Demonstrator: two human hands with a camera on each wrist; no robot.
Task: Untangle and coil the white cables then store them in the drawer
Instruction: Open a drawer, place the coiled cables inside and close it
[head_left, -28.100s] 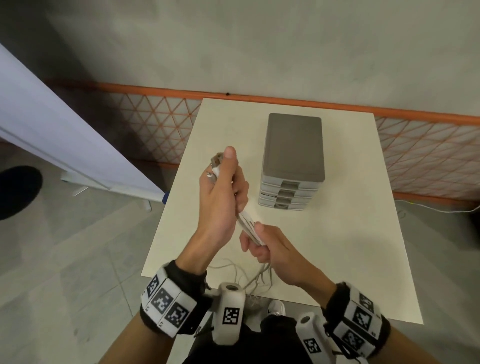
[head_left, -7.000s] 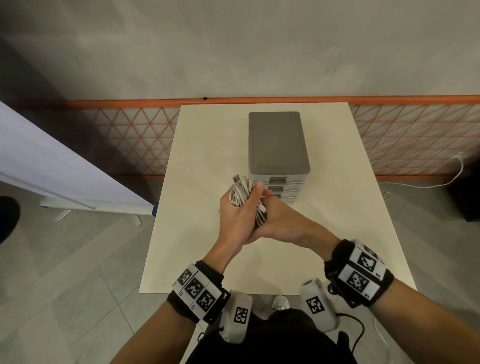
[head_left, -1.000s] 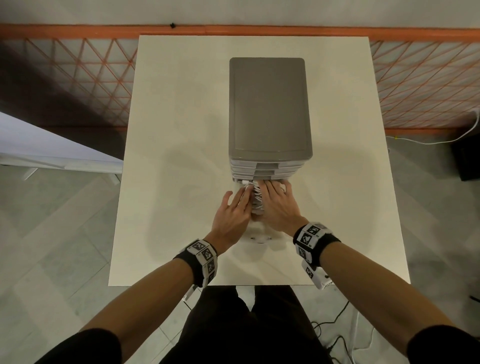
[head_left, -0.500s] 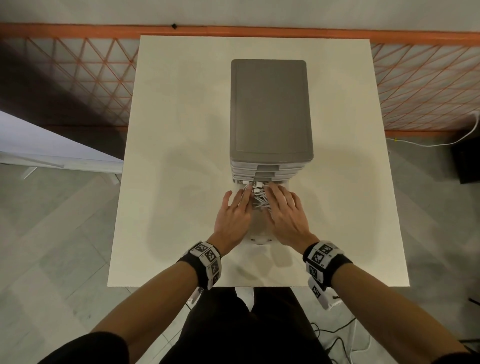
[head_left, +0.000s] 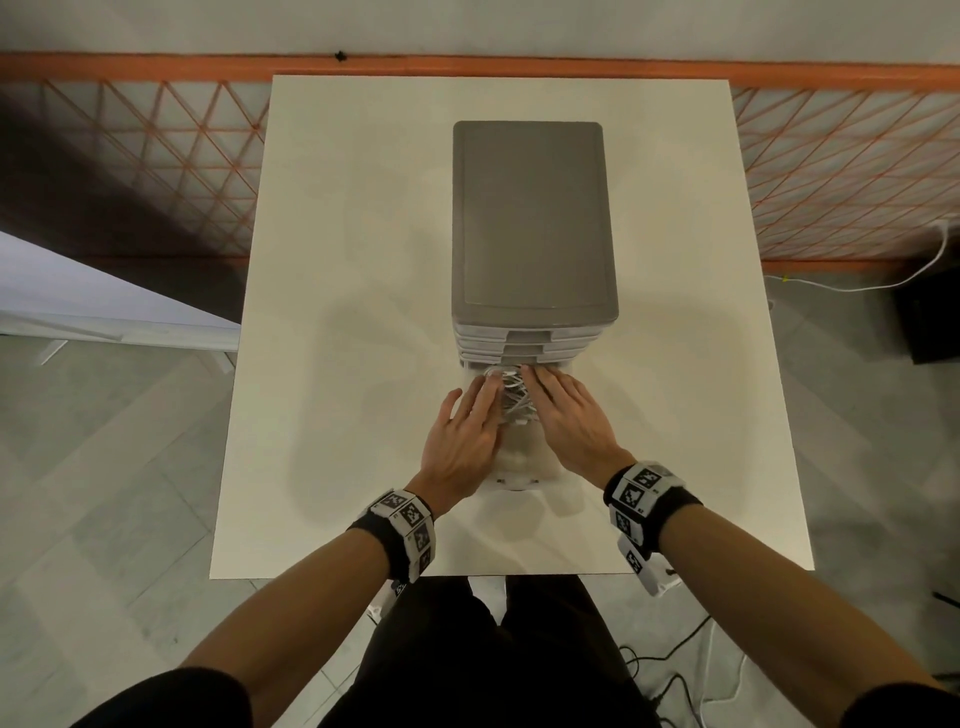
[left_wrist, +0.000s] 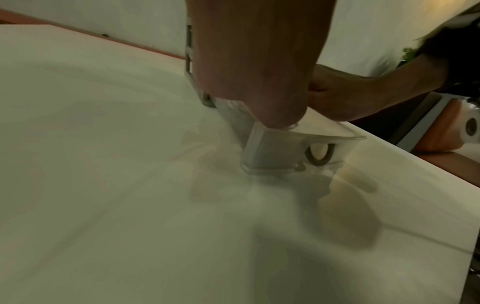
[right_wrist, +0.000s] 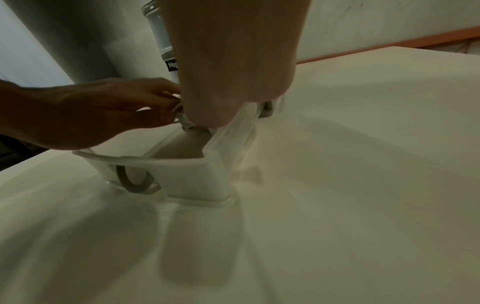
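Note:
The coiled white cables (head_left: 511, 396) lie in the pulled-out bottom drawer (head_left: 515, 477) of the grey drawer unit (head_left: 530, 218), just in front of its face. My left hand (head_left: 462, 431) lies along the left of the coil. In the right wrist view the left hand (right_wrist: 91, 115) has its fingers above and thumb below the cable loops (right_wrist: 178, 106), pinching them. My right hand (head_left: 571, 415) lies flat with straight fingers on the coil's right side. The translucent drawer (left_wrist: 272, 152) shows below my left palm, and the drawer (right_wrist: 187, 176) shows in the right wrist view too.
The drawer unit stands mid-table on a cream table (head_left: 353, 312), with its upper drawers closed. An orange mesh barrier (head_left: 156, 156) runs behind the table. A white board (head_left: 78, 301) leans at the left. Cables (head_left: 675, 675) trail on the floor by my feet.
Both wrists have drawn back a little toward me. The right hand has slid off the middle of the coil to its right side, so more of the cables shows between the hands.

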